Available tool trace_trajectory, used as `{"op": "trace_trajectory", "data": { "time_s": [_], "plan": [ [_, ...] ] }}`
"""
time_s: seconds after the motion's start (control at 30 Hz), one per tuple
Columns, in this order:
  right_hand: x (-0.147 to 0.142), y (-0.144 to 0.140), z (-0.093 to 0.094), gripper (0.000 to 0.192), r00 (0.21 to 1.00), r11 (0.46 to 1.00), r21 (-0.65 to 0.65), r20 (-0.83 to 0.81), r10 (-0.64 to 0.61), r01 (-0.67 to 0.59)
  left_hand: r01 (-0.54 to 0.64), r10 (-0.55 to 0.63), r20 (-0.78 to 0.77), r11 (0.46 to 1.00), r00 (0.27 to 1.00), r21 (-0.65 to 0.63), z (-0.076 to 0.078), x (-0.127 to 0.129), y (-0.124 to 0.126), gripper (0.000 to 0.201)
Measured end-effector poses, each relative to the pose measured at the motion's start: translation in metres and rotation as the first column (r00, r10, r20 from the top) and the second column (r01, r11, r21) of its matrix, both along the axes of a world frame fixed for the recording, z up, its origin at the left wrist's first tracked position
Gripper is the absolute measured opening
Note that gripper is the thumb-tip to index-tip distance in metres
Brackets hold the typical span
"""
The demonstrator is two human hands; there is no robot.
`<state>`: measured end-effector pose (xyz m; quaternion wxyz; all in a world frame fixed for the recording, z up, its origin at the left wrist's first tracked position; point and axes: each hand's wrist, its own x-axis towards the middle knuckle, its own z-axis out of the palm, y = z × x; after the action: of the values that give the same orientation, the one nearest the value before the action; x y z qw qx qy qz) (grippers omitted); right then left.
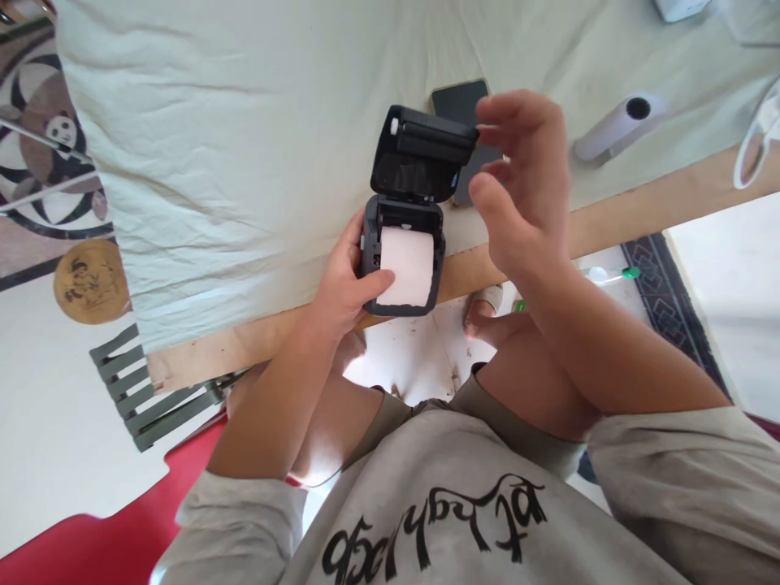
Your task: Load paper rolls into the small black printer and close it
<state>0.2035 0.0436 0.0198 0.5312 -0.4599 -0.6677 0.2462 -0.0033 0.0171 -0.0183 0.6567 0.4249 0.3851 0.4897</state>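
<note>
A small dark receipt printer (368, 213) is held over the table's front edge with its lid (418, 175) swung up. Inside its bay lies a white paper roll (413, 252). My left hand (347, 280) grips the printer from the left side, thumb resting on the roll's edge. My right hand (527, 179) hovers at the lid's right end, fingers curved and apart; a fingertip is close to the lid's corner, and whether it touches I cannot tell. Behind the lid lies a dark phone-like slab (458, 99), partly hidden by the lid and my right hand.
A pale green cloth (244, 162) covers the table, with a wooden edge (615, 218) along the front. A white roll with a dark hollow core (613, 130) lies at right. Beyond it is a white looped object (756, 142). A red chair (140, 504) is at lower left.
</note>
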Motion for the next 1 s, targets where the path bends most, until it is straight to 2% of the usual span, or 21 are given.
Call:
{"op": "trace_trajectory", "data": {
  "time_s": [0.07, 0.13, 0.2, 0.27, 0.4, 0.53, 0.63, 0.83, 0.93, 1.0],
  "plan": [
    [0.003, 0.008, -0.005, 0.028, 0.976, 0.995, -0.016, -0.196, 0.093, -0.098, -0.006, 0.006, 0.008, 1.0, 1.0, 0.017, -0.002, 0.0, 0.001, 0.069],
    [0.004, 0.01, -0.01, 0.018, 0.961, 0.994, -0.013, -0.258, 0.097, -0.104, -0.011, 0.011, 0.017, 0.999, 1.0, 0.033, -0.003, -0.001, 0.001, 0.065],
    [0.005, 0.007, -0.011, 0.013, 0.98, 0.993, -0.071, -0.182, 0.081, -0.095, -0.006, 0.005, 0.021, 0.999, 1.0, 0.035, -0.004, -0.001, 0.0, 0.063],
    [0.004, 0.0, -0.009, 0.015, 0.988, 0.976, -0.158, -0.068, 0.14, -0.149, 0.012, -0.013, 0.033, 0.999, 0.999, 0.033, -0.003, -0.002, 0.0, 0.063],
    [-0.004, -0.013, -0.003, 0.037, 0.946, 0.91, -0.304, 0.067, 0.317, -0.283, 0.055, -0.059, 0.113, 0.998, 0.992, 0.043, -0.004, -0.003, -0.001, 0.06],
    [-0.01, -0.018, -0.005, 0.058, 0.915, 0.836, -0.398, -0.021, 0.404, -0.378, 0.036, -0.041, 0.119, 0.998, 0.992, 0.045, -0.004, 0.0, 0.0, 0.047],
    [-0.009, -0.015, -0.011, 0.066, 0.906, 0.785, -0.473, -0.072, 0.417, -0.399, 0.016, -0.017, 0.066, 1.0, 0.998, 0.009, -0.001, 0.002, 0.001, 0.05],
    [-0.008, -0.009, -0.024, 0.066, 0.914, 0.849, -0.378, 0.016, 0.404, -0.369, -0.012, 0.014, 0.019, 0.995, 1.0, -0.099, 0.008, 0.005, -0.003, 0.05],
    [-0.01, -0.011, -0.023, 0.067, 0.917, 0.847, -0.393, 0.021, 0.398, -0.358, -0.041, 0.049, 0.054, 0.99, 0.997, -0.132, 0.009, 0.008, -0.001, 0.047],
    [-0.009, -0.012, -0.021, 0.064, 0.928, 0.868, -0.376, 0.049, 0.368, -0.325, -0.073, 0.084, 0.065, 0.985, 0.994, -0.157, 0.009, 0.009, 0.001, 0.049]
  ]
}}
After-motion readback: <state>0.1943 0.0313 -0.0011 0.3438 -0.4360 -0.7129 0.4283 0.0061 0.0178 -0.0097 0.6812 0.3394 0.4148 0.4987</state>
